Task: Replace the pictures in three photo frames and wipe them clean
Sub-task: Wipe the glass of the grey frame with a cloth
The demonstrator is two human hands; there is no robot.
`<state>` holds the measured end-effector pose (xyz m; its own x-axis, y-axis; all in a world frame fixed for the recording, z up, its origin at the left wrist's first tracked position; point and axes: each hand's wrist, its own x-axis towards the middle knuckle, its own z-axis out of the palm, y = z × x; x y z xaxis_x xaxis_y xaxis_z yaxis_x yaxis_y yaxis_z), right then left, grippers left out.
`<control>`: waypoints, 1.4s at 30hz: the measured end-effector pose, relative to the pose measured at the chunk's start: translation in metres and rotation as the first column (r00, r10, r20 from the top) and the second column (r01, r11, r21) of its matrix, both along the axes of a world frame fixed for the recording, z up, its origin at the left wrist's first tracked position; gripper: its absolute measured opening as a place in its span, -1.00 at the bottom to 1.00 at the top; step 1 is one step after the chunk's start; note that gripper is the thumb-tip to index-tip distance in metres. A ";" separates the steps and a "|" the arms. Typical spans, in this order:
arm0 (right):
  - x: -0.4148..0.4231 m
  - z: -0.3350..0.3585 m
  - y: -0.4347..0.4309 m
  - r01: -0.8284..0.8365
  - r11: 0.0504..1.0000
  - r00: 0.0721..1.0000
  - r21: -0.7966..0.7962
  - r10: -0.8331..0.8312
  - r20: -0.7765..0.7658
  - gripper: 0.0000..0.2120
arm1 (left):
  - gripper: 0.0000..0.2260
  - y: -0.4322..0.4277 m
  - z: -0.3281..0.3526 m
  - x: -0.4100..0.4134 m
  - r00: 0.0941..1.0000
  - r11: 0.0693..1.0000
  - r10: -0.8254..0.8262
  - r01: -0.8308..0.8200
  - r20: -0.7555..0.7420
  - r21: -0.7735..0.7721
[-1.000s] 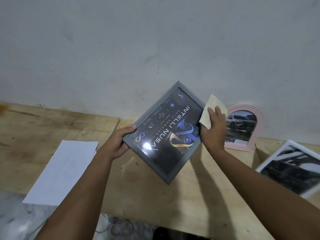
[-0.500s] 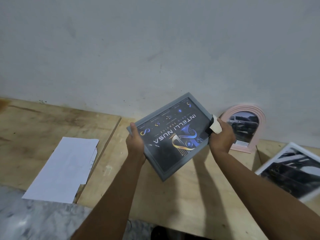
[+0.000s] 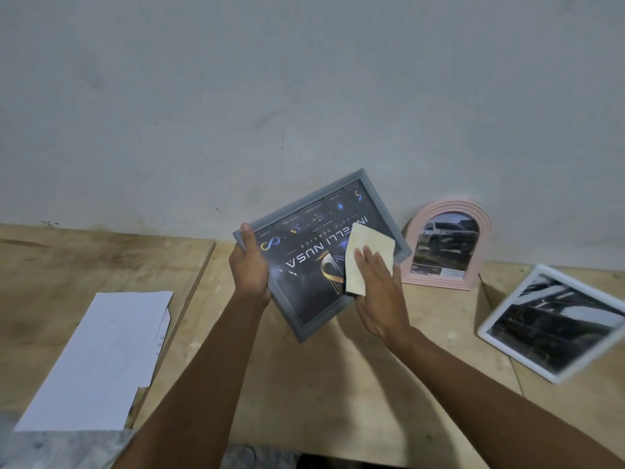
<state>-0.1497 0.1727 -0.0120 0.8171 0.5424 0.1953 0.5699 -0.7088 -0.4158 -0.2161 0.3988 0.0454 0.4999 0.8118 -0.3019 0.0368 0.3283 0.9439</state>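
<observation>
A grey photo frame (image 3: 306, 328) with a dark printed picture is held tilted above the wooden table. My left hand (image 3: 250, 269) grips its left edge, thumb on the front. My right hand (image 3: 378, 289) presses a pale yellow cloth (image 3: 363, 257) flat against the glass, fingers straight over the cloth. A pink arched frame (image 3: 446, 245) with a car photo stands against the wall to the right. A white rectangular frame (image 3: 554, 319) with a dark photo lies at the far right.
White sheets of paper (image 3: 101, 360) lie on the table's left part. The wooden table (image 3: 338, 384) has a seam left of my left arm. A grey wall (image 3: 304, 96) rises right behind the frames.
The grey frame has been turned and is gripped at its left edge. My right hand moved from the frame's right edge onto the glass, with the cloth spread flat.
</observation>
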 end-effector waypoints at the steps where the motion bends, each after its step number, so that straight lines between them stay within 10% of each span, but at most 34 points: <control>1: -0.008 0.001 0.003 -0.028 1.000 1.000 -0.007 0.028 -0.004 -0.15 | -0.25 0.001 -0.003 0.001 1.000 1.000 -0.002 0.002 -0.005 -0.022; 14: -0.074 0.011 0.029 -0.511 0.833 0.850 0.214 0.526 -0.015 -0.23 | -0.54 0.004 -0.005 -0.004 0.999 0.999 -0.039 0.039 0.005 -0.036; 21: 0.006 0.059 -0.009 0.054 0.853 0.989 0.519 0.024 -0.143 -0.27 | -0.45 0.012 -0.009 -0.017 0.995 0.995 -0.095 0.094 -0.035 -0.022; 26: 0.047 0.046 -0.043 -0.052 0.995 0.988 0.085 0.039 0.149 -0.36 | -0.39 0.013 -0.008 -0.021 0.995 0.996 -0.093 0.093 -0.034 -0.002; 30: 0.029 0.014 -0.040 -0.081 0.972 0.994 -0.222 0.096 0.058 -0.26 | -0.29 0.011 -0.005 -0.018 0.996 0.996 -0.082 0.081 -0.022 -0.024; 36: 0.010 0.019 -0.026 0.047 0.998 0.986 -0.042 -0.040 0.161 -0.68 | -0.23 0.017 -0.014 -0.016 0.993 0.997 -0.078 0.077 -0.089 -0.008; 42: 0.045 0.053 -0.045 0.460 0.870 0.876 0.179 -0.477 0.066 -0.56 | -0.46 0.015 -0.016 -0.022 0.990 0.997 -0.062 0.056 -0.129 -0.048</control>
